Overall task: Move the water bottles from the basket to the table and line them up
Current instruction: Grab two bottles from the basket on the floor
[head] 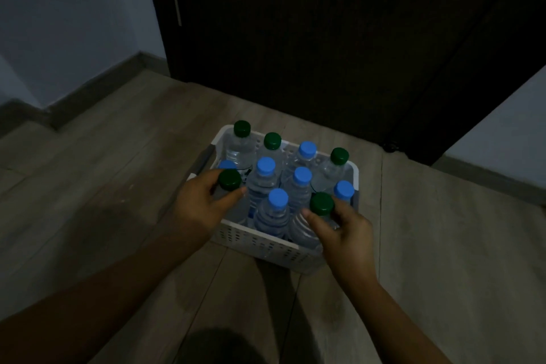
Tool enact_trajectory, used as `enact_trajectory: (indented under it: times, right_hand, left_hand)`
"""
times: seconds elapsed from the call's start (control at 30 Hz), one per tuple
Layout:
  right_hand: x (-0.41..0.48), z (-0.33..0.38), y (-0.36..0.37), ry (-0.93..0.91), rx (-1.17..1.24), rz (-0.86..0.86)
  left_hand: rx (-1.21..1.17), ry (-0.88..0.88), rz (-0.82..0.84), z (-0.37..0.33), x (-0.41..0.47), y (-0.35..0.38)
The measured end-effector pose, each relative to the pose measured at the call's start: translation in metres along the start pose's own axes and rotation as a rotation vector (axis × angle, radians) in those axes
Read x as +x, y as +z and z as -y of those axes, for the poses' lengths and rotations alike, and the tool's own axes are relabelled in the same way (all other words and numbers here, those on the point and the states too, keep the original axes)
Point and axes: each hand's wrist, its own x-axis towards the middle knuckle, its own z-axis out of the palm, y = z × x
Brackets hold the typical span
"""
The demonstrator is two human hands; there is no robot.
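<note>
left grip [204,201]: closed round the neck of the left green-capped bottle [229,180], thumb on the near side, fingers curled behind, just below the cap.
right grip [345,230]: closed on the right green-capped bottle [322,203] in the same way, thumb and fingers pinching the neck under the cap.
why the neck: the bottles stand packed shoulder to shoulder, so the bodies offer no room for fingers. The neck is the one free part, and the wider cap above probably keeps a hand from sliding off on a straight upward pull.
basket [266,245]: directly under both grips, on the floor [118,156]. White rigid plastic, rectangular, its walls pierced with rows of small slots. A dark handle [204,161] sits just beyond the left grip.
blue-capped bottle [277,199]: upright between the two grips. More bottles with blue and green caps stand beyond it, all inside the basket.
bottle make: clear thin plastic with ribbed rings round the body, water inside, and round screw caps. They are likely to dent if squeezed.
floor: matt wood-look planks.
door [325,38]: dark and flat, beyond the basket.
desk: not in view from either grip.
stage: judged as the first lift, two bottles at once, with none lined up yet.
</note>
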Motion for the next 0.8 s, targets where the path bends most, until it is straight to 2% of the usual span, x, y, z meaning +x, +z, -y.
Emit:
enact_trajectory:
  times: [0.2,0.3,0.57,0.8]
  right_hand:
    - [0.008,0.035,-0.009,-0.149,0.066,-0.078]
    - [0.018,0.06,-0.016,-0.237,0.049,-0.108]
    - [0.062,0.146,-0.039,-0.393,0.046,-0.26]
    - [0.109,0.274,-0.071,-0.335,0.099,-0.248]
  left_hand:
    - [-0.135,0.12,-0.024,-0.038,0.001,-0.007]
    - [-0.104,0.208,-0.027,-0.07,0.006,-0.009]
    - [-0.132,0.311,-0.13,-0.171,0.039,-0.015]
    - [-0.233,0.201,-0.092,-0.295,0.077,-0.047]
